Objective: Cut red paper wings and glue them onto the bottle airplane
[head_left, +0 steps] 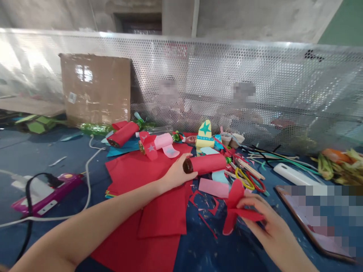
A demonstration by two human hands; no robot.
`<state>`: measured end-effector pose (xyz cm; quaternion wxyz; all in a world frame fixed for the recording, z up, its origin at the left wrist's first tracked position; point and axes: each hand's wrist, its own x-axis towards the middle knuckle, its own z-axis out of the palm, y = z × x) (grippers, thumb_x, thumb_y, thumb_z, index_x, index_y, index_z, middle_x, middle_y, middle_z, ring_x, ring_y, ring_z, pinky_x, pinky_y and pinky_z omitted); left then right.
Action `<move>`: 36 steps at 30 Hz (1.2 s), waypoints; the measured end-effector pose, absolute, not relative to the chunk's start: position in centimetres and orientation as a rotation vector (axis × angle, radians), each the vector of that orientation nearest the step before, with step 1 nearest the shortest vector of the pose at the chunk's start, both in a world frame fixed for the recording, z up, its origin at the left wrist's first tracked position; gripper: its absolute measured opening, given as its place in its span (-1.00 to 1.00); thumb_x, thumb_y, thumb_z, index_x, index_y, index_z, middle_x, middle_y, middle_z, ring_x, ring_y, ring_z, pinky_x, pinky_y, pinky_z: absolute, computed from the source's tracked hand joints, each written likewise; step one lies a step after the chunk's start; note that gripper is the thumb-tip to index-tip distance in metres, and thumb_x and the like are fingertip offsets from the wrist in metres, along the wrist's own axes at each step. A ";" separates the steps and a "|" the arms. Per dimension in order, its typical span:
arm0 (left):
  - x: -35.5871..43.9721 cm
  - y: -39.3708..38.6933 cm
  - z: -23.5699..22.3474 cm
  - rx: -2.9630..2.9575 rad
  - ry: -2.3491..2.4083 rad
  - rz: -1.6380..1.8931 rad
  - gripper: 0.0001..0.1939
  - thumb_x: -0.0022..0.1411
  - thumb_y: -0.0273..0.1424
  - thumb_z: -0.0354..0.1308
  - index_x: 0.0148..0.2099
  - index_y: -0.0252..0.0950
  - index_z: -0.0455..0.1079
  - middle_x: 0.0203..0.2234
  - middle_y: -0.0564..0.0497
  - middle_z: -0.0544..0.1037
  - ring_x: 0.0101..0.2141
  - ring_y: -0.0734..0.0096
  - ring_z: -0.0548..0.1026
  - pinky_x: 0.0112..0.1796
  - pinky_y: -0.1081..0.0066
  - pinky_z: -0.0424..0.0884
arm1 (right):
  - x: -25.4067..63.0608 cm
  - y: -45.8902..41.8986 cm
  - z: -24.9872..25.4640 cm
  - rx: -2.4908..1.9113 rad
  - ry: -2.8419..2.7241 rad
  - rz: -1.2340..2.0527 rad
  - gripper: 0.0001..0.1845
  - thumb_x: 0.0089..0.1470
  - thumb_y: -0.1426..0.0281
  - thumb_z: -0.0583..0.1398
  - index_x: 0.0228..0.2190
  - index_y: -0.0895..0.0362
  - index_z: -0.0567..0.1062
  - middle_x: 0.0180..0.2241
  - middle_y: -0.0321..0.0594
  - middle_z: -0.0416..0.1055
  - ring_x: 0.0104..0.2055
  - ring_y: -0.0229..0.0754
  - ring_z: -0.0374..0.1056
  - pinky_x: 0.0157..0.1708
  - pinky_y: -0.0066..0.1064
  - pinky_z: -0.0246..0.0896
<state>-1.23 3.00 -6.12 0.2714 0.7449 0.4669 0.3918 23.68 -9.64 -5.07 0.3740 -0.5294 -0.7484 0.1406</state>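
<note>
My left hand (178, 172) is closed around the base end of a bottle wrapped in red paper (210, 163), which lies on its side with its neck pointing right. Between the thumb and fingers of my right hand (262, 217) is a folded red paper cutout (234, 206) with rounded flaps, held just above the table. Under my left forearm lie large sheets of red paper (164, 215). A pink paper strip (214, 187) and red scraps (195, 198) lie between the hands. Yellow-handled scissors (245, 179) and red-handled scissors (259, 185) rest beyond my right hand.
More paper-wrapped bottles, one red (124, 134) and one pink (163, 141), lie further back near a yellow paper piece with a star (205, 136). A purple power strip (48, 194) with cables sits left. At right are a phone or tablet (306, 223) and a white glue gun-like tool (293, 174).
</note>
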 end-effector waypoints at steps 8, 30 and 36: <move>-1.6 2.7 -4.7 1.864 1.233 1.060 -0.43 0.02 -0.18 0.18 0.06 -0.30 0.25 -0.25 -0.04 0.50 -0.24 0.19 0.49 -0.18 0.27 0.40 | 23.8 -8.0 -0.9 -1.447 -1.664 0.834 -0.64 -0.02 0.09 0.17 -0.29 0.10 0.45 -0.25 -0.08 0.56 -0.25 0.01 0.49 -0.21 -0.21 0.43; -3.3 -1.0 -7.7 1.958 0.975 0.944 -0.33 -0.02 -0.30 0.31 0.15 -0.21 0.23 0.02 -0.14 0.30 -0.11 0.20 0.45 -0.07 0.24 0.42 | 17.6 -1.1 -1.8 -1.175 -2.242 0.394 -0.89 0.08 0.41 0.14 -0.35 0.10 0.48 -0.20 -0.09 0.39 -0.11 -0.04 0.35 -0.05 -0.10 0.25; -3.1 -1.3 -6.7 2.023 1.027 0.941 -0.34 -0.01 -0.34 0.30 0.16 -0.21 0.21 -0.07 -0.10 0.40 -0.12 0.18 0.45 -0.07 0.23 0.41 | 17.4 -1.1 -2.4 -1.158 -2.252 0.348 -0.89 0.11 0.39 0.13 -0.33 0.09 0.47 -0.24 -0.11 0.41 -0.15 -0.03 0.35 -0.10 -0.08 0.29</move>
